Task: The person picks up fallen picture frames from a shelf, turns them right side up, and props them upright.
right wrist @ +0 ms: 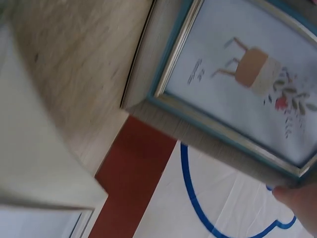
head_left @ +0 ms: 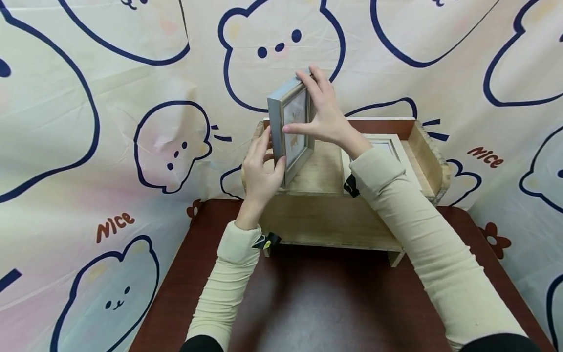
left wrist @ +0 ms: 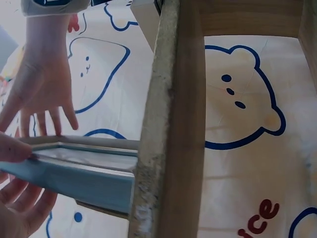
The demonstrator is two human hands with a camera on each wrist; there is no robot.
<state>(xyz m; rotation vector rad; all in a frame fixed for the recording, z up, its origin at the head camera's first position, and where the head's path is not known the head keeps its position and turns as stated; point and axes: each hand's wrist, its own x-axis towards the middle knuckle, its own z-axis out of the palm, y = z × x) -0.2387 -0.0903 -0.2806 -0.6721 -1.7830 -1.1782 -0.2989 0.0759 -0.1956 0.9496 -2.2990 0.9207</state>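
A blue-grey picture frame [head_left: 292, 129] stands upright over the left part of a wooden shelf [head_left: 325, 222], its lower edge close over the top board. My left hand [head_left: 259, 171] grips its near side low down, the thumb on the front edge. My right hand [head_left: 327, 110] holds it higher up, fingers at the far top corner and thumb stretched across to the near side. In the right wrist view the frame's picture [right wrist: 257, 74] shows an animal with leaves and a red flower. A white picture frame [head_left: 406, 154] lies on the shelf's right part, partly behind my right forearm.
The shelf has raised end boards [head_left: 428, 159] and short legs, and stands at the back of a dark brown table [head_left: 343, 298]. A curtain [head_left: 176, 83] printed with cartoon bears hangs close behind and on both sides.
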